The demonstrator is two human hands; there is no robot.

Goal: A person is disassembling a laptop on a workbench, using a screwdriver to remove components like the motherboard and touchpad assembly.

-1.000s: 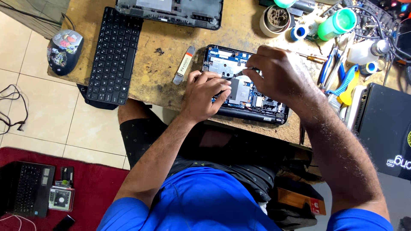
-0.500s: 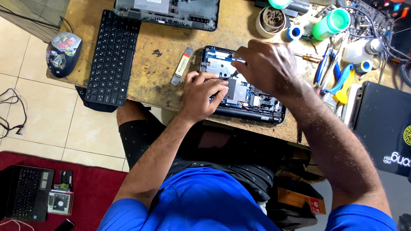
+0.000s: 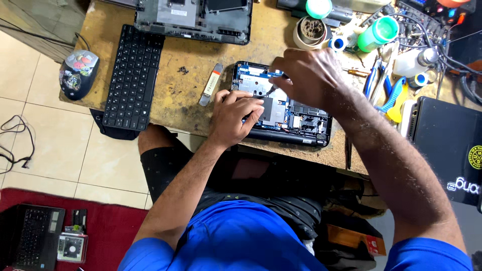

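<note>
Left hand (image 3: 235,116) flat on opened laptop (image 3: 301,119) (right hand (image 3: 306,78) pinching inside).

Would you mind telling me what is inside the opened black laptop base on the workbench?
Inside the opened black laptop base lies a blue circuit board. The left hand and right hand cover its middle, so parts beneath them cannot be seen.

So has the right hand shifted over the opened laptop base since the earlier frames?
Yes. The right hand has moved toward the upper-left corner of the opened laptop base, away from its right side.
</note>
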